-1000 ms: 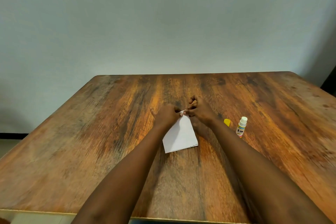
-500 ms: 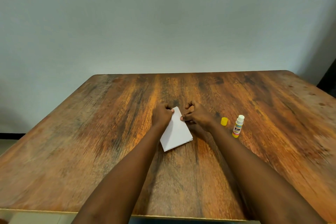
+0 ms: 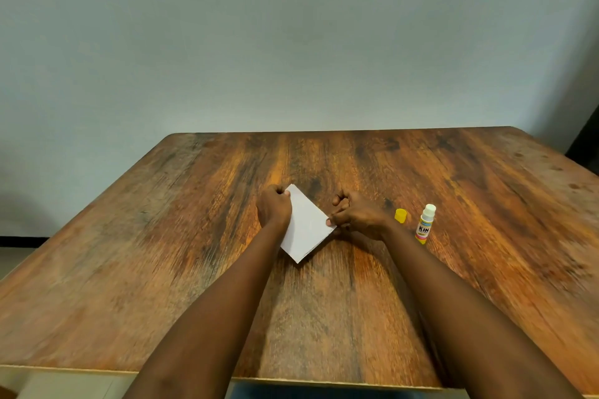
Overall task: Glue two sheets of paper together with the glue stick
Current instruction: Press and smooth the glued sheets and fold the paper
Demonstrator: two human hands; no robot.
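Observation:
White paper [image 3: 306,227], stacked as a small rectangle turned like a diamond, lies on the wooden table [image 3: 194,236]. My left hand [image 3: 274,207] grips its far left corner with curled fingers. My right hand [image 3: 356,214] pinches its right corner between thumb and forefinger. Whether the stack is one sheet or two I cannot tell, though layered edges show at the near corner. To the right of my right hand, the uncapped glue stick [image 3: 425,224] stands upright, white tip up. Its yellow cap [image 3: 400,215] lies between the stick and my right wrist.
A plain pale wall rises behind the table's far edge. The near table edge [image 3: 291,379] runs under my forearms. A dark object [image 3: 586,139] shows at the right border.
My hands have moved apart along the paper: the left to its far corner, the right to its right corner. The paper has turned counter-clockwise into a diamond.

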